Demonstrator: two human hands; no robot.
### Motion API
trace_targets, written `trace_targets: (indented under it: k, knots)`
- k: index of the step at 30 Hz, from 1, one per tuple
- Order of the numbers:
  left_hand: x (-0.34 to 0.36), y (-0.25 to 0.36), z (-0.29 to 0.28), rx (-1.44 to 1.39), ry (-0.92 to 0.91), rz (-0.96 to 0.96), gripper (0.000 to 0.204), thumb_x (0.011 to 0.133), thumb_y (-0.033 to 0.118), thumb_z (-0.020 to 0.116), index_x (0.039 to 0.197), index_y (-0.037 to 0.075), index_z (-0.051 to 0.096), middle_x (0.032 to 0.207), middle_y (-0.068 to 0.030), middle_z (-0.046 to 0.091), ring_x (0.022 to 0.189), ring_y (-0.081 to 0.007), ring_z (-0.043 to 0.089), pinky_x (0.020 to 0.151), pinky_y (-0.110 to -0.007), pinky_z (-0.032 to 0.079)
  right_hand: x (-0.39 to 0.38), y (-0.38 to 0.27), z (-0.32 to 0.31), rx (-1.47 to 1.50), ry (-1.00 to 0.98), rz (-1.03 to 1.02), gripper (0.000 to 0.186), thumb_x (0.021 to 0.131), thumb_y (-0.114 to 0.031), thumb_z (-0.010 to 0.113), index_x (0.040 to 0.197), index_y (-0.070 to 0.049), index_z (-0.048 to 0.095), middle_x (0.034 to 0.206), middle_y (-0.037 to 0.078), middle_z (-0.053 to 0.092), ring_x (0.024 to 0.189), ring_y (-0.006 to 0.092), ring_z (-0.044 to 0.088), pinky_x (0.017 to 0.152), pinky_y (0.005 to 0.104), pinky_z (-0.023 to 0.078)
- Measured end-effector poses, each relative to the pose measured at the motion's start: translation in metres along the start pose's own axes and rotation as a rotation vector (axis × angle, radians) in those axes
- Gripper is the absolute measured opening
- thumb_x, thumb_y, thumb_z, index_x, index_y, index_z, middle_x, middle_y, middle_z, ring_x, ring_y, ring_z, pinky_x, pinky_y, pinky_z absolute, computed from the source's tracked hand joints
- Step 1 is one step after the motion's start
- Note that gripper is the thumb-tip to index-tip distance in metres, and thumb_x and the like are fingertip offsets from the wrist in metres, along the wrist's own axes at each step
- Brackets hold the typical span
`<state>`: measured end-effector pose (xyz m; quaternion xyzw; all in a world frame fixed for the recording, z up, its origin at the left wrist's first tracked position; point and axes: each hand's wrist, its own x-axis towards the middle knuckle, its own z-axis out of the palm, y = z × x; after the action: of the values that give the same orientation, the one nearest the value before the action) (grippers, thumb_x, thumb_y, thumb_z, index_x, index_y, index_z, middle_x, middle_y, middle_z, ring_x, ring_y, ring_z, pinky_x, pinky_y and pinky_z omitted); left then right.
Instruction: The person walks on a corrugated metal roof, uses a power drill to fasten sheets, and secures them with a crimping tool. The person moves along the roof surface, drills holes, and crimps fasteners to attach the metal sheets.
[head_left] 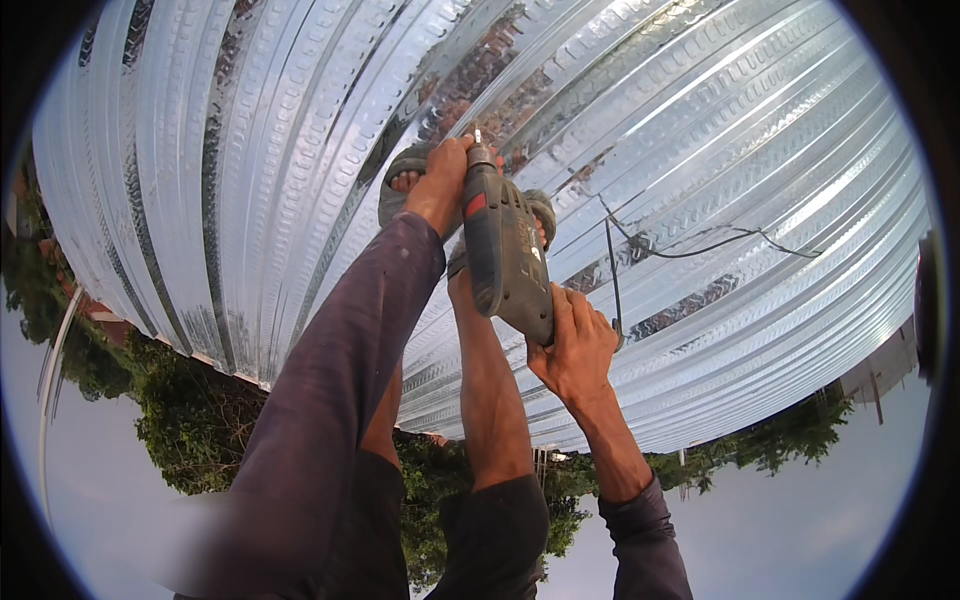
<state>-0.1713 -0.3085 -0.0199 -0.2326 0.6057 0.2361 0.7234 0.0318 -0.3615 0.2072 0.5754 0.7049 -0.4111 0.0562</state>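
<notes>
A grey power drill (505, 250) with a red switch and a metal chuck points up the frame toward the ribbed silver metal sheet (250, 150). My right hand (575, 350) is wrapped round the drill's rear grip. My left hand (445, 180) is closed beside the chuck and bit tip; what its fingers pinch is hidden. Behind the drill, my two sandalled feet (405, 180) stand on the sheet, partly covered by the hands and tool.
A black cable (690, 250) lies across the sheet to the right of the drill. Beyond the sheet's curved-looking edge are green trees (180, 420), sky and a pale pole (55, 370) at the far left.
</notes>
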Motion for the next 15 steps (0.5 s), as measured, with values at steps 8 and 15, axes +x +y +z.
trace_targets:
  k: [8, 15]
  knots:
    - [-0.178, -0.024, 0.059, 0.027, 0.108, 0.039, 0.066, 0.087, 0.033, 0.074, 0.127, -0.009, 0.045, 0.1, -0.0155, 0.066, 0.092, -0.0225, 0.067, 0.078, -0.033, 0.056, 0.015, -0.01, -0.009, -0.134, -0.197, 0.138, 0.048, 0.063, -0.011, 0.072, 0.108, 0.0, 0.061, 0.092, 0.012, 0.059, 0.079, 0.0317, 0.066, 0.067, 0.042, 0.052]
    - [-0.177, -0.028, 0.066, 0.18, 0.272, 0.137, 0.078, 0.071, 0.024, 0.083, 0.131, -0.011, 0.047, 0.11, -0.0204, 0.065, 0.088, -0.0249, 0.069, 0.07, -0.035, 0.059, 0.05, -0.024, -0.03, -0.249, -0.225, 0.059, 0.03, 0.066, -0.012, 0.07, 0.093, -0.002, 0.062, 0.09, 0.013, 0.061, 0.08, 0.032, 0.066, 0.07, 0.0446, 0.051]
